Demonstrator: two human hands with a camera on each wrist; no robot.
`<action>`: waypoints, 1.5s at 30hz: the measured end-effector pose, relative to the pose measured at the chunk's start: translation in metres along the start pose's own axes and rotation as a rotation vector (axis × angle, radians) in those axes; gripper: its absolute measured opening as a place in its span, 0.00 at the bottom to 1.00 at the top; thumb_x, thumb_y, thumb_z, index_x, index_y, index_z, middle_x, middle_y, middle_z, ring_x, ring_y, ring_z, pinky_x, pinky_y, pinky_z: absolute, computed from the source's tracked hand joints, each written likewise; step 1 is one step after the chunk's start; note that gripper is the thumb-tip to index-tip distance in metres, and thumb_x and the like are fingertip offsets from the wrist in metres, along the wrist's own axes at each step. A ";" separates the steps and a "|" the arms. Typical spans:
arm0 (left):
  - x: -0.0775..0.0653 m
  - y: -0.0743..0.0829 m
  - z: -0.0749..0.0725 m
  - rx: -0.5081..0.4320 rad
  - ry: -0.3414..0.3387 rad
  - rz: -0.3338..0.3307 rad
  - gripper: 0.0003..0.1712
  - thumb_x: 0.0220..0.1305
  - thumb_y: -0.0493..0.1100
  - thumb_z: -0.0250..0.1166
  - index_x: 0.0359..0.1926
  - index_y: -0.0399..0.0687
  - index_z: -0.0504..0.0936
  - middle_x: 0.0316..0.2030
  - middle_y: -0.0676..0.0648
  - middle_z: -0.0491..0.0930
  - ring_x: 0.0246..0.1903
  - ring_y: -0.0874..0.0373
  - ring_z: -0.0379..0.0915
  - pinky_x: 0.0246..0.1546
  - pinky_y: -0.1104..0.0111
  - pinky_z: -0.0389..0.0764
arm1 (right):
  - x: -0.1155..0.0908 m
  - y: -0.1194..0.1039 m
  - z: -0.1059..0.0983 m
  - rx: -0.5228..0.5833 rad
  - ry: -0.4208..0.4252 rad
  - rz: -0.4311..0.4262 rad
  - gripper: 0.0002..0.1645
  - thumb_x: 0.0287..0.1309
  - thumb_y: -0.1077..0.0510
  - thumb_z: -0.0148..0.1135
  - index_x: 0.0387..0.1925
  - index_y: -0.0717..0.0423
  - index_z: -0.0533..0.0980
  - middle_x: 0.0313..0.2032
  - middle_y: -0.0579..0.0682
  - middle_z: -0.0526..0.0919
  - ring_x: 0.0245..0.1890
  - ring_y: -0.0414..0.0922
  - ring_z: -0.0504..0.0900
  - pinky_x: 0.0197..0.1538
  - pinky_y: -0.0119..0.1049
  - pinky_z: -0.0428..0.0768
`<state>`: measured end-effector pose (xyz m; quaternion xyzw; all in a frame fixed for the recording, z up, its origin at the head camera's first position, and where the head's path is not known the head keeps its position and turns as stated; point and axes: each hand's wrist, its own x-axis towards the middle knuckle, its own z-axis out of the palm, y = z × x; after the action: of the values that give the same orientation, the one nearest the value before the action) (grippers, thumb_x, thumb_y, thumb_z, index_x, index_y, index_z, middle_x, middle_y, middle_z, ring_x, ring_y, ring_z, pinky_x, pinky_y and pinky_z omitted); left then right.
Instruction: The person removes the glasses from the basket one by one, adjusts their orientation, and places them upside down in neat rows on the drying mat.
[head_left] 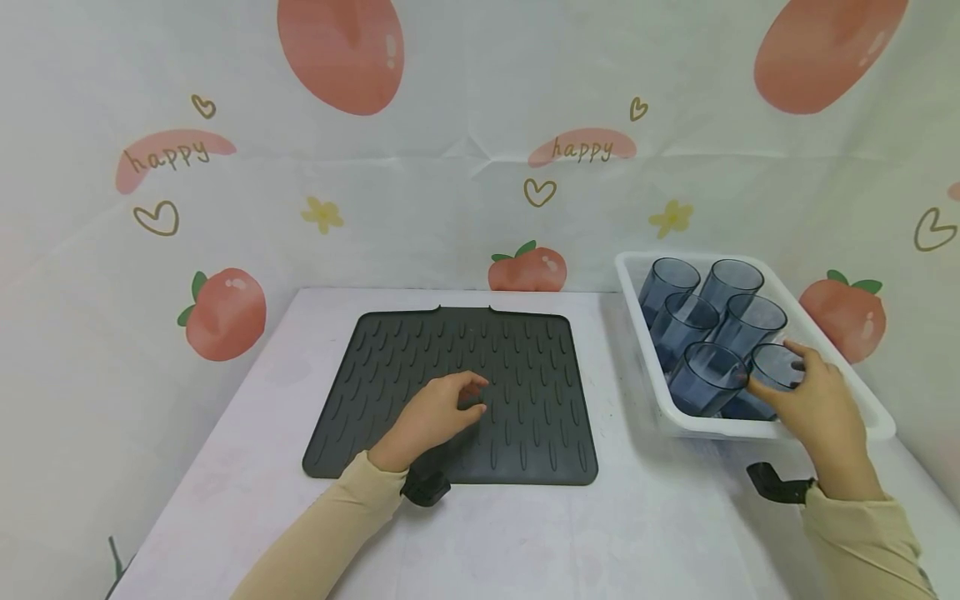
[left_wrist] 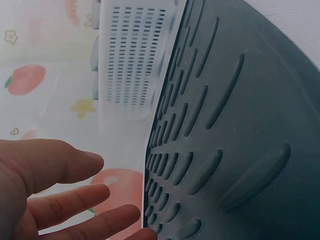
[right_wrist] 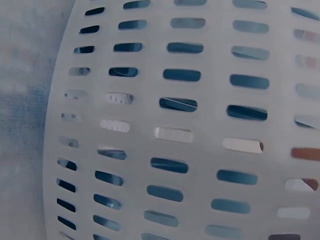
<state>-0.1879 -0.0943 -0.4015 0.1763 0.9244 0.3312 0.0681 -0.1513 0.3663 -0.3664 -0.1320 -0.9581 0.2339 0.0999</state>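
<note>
My right hand point(head_left: 823, 408) reaches over the near side of a white basket point(head_left: 720, 427) and grips a blue-tinted clear glass point(head_left: 768, 365) at its rim. The thumb lies on the left of that glass and the fingers on its far side. Just left of it stands another blue glass point(head_left: 701, 387). My left hand point(head_left: 431, 414) hovers over a dark grey ridged mat point(head_left: 525, 350), fingers loosely bent and holding nothing. In the left wrist view its fingers point(left_wrist: 100, 222) are spread apart. The right wrist view shows the slotted basket wall point(right_wrist: 205, 135), which hides most of that hand.
Several more matching glasses point(head_left: 750, 321) stand upright in rows in the basket, at the right of the white table point(head_left: 525, 533). The mat lies flat left of it. Behind the table hangs a white cloth point(head_left: 450, 208) printed with peaches and hearts.
</note>
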 end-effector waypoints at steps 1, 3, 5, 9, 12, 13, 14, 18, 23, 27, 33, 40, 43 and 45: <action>0.000 0.000 0.000 -0.001 -0.001 -0.001 0.21 0.64 0.46 0.65 0.57 0.50 0.78 0.49 0.47 0.82 0.51 0.52 0.78 0.46 0.56 0.80 | 0.000 0.000 0.000 0.005 0.010 -0.003 0.53 0.58 0.41 0.63 0.71 0.68 0.52 0.58 0.80 0.63 0.55 0.75 0.63 0.50 0.69 0.66; 0.000 0.000 0.000 -0.001 0.000 0.000 0.21 0.64 0.46 0.65 0.57 0.50 0.78 0.49 0.47 0.82 0.51 0.52 0.77 0.46 0.56 0.80 | -0.001 -0.001 0.000 0.013 0.029 -0.002 0.53 0.57 0.42 0.64 0.71 0.68 0.54 0.57 0.79 0.66 0.54 0.74 0.65 0.49 0.67 0.68; 0.000 0.000 0.000 0.005 -0.001 0.008 0.21 0.64 0.46 0.65 0.57 0.49 0.78 0.50 0.47 0.82 0.51 0.52 0.77 0.46 0.56 0.80 | -0.001 -0.001 0.000 0.020 0.040 0.014 0.53 0.56 0.42 0.65 0.71 0.68 0.54 0.57 0.79 0.67 0.54 0.74 0.67 0.48 0.66 0.69; 0.000 0.000 0.000 0.014 -0.001 0.011 0.21 0.64 0.46 0.65 0.57 0.49 0.78 0.50 0.48 0.81 0.51 0.52 0.78 0.46 0.56 0.80 | -0.002 -0.002 0.000 0.034 0.056 0.038 0.52 0.55 0.42 0.66 0.70 0.67 0.56 0.57 0.77 0.69 0.53 0.72 0.68 0.46 0.63 0.70; 0.001 0.001 0.000 0.011 -0.002 0.007 0.22 0.64 0.47 0.65 0.58 0.49 0.78 0.50 0.48 0.81 0.51 0.53 0.77 0.46 0.57 0.80 | -0.002 -0.001 0.000 0.037 0.068 0.040 0.52 0.54 0.42 0.67 0.70 0.66 0.58 0.56 0.77 0.70 0.52 0.71 0.70 0.41 0.57 0.71; 0.001 0.001 0.000 0.011 -0.002 0.008 0.22 0.64 0.47 0.65 0.58 0.49 0.78 0.50 0.48 0.81 0.51 0.53 0.78 0.46 0.57 0.80 | -0.001 -0.001 -0.001 0.035 0.067 0.042 0.52 0.54 0.41 0.67 0.70 0.66 0.58 0.56 0.76 0.70 0.51 0.71 0.71 0.40 0.55 0.71; 0.001 0.001 -0.001 0.012 -0.003 0.008 0.22 0.64 0.47 0.65 0.58 0.49 0.78 0.50 0.48 0.81 0.51 0.53 0.78 0.46 0.57 0.80 | -0.001 -0.001 -0.001 0.033 0.067 0.044 0.52 0.54 0.41 0.67 0.70 0.65 0.58 0.56 0.76 0.70 0.51 0.70 0.71 0.38 0.52 0.71; 0.001 0.001 -0.001 0.017 -0.005 0.002 0.22 0.64 0.48 0.65 0.58 0.50 0.78 0.50 0.48 0.81 0.50 0.53 0.78 0.45 0.57 0.80 | -0.001 -0.002 -0.003 0.042 0.071 0.064 0.53 0.53 0.40 0.68 0.71 0.65 0.58 0.57 0.76 0.70 0.51 0.70 0.71 0.36 0.49 0.70; 0.002 0.000 0.000 0.017 -0.001 -0.003 0.22 0.64 0.48 0.65 0.58 0.50 0.78 0.50 0.49 0.81 0.50 0.54 0.77 0.45 0.57 0.80 | -0.004 -0.006 -0.008 0.069 0.103 0.095 0.54 0.53 0.38 0.68 0.71 0.63 0.58 0.58 0.75 0.70 0.52 0.70 0.71 0.37 0.49 0.70; 0.001 0.002 0.000 0.019 -0.002 -0.003 0.22 0.64 0.48 0.65 0.58 0.50 0.78 0.50 0.48 0.81 0.50 0.54 0.77 0.46 0.57 0.80 | -0.005 -0.008 -0.013 0.079 0.102 0.111 0.56 0.52 0.37 0.68 0.72 0.62 0.56 0.60 0.74 0.69 0.53 0.70 0.70 0.35 0.45 0.69; 0.001 0.002 0.000 0.023 -0.002 -0.002 0.21 0.64 0.48 0.65 0.58 0.50 0.78 0.50 0.48 0.81 0.51 0.54 0.77 0.46 0.57 0.80 | -0.008 -0.012 -0.018 0.087 0.127 0.131 0.57 0.51 0.37 0.69 0.73 0.59 0.55 0.62 0.71 0.68 0.56 0.70 0.68 0.36 0.48 0.69; 0.000 0.002 0.000 0.026 0.005 0.004 0.21 0.64 0.47 0.65 0.58 0.50 0.78 0.49 0.49 0.81 0.50 0.54 0.78 0.46 0.57 0.80 | -0.013 -0.018 -0.023 0.129 0.214 0.139 0.54 0.49 0.41 0.72 0.72 0.54 0.59 0.61 0.69 0.71 0.56 0.67 0.71 0.38 0.40 0.66; 0.000 0.002 0.000 0.023 0.006 0.009 0.21 0.64 0.47 0.65 0.57 0.50 0.78 0.49 0.49 0.81 0.50 0.54 0.77 0.45 0.58 0.80 | -0.014 -0.021 -0.028 0.149 0.241 0.154 0.52 0.47 0.43 0.73 0.71 0.52 0.61 0.62 0.69 0.71 0.58 0.67 0.69 0.42 0.44 0.66; 0.000 0.002 0.000 0.022 0.006 0.014 0.21 0.64 0.47 0.65 0.57 0.50 0.78 0.50 0.48 0.81 0.50 0.54 0.77 0.46 0.57 0.80 | -0.015 -0.023 -0.030 0.158 0.264 0.169 0.51 0.46 0.44 0.74 0.71 0.50 0.63 0.62 0.67 0.71 0.59 0.65 0.69 0.44 0.44 0.66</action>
<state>-0.1871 -0.0931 -0.4002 0.1825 0.9269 0.3223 0.0610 -0.1342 0.3544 -0.3315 -0.2333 -0.9008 0.2965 0.2149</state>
